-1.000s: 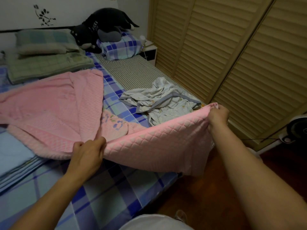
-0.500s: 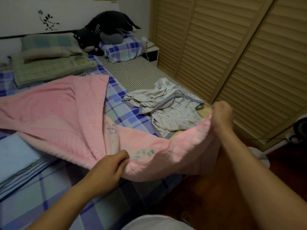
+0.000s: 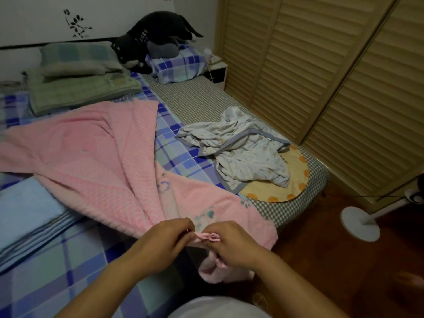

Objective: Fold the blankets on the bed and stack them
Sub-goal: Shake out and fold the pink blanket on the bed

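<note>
A: Entry, left to right. What sits at the left?

B: A folded light blue blanket [image 3: 27,210] lies on the blue plaid bed sheet [image 3: 75,267]. Behind it, a folded green checked blanket [image 3: 80,92] with a grey-green pillow [image 3: 75,58] on top, near the headboard.

A: Centre?

B: The pink quilted blanket [image 3: 87,157] spreads across the bed, its near edge gathered at the bed's foot, one fold hanging over the side. The left hand [image 3: 165,242] pinches a corner of it, grip clamped on the cloth. The right hand [image 3: 234,244], just beside, pinches the adjoining corner, fingers curled round the pink edge. The two hands nearly touch.

A: Further back?

B: A black plush toy [image 3: 156,35] rests on a blue checked pillow [image 3: 179,63].

A: Right?

B: A crumpled pale grey-trimmed blanket [image 3: 241,152], unfolded, lies partly on a round yellow mat with orange dots [image 3: 286,180]. Beyond the bed: tan louvred wardrobe doors [image 3: 332,76], a white round fan base [image 3: 360,226] on the dark wooden floor [image 3: 344,271].
</note>
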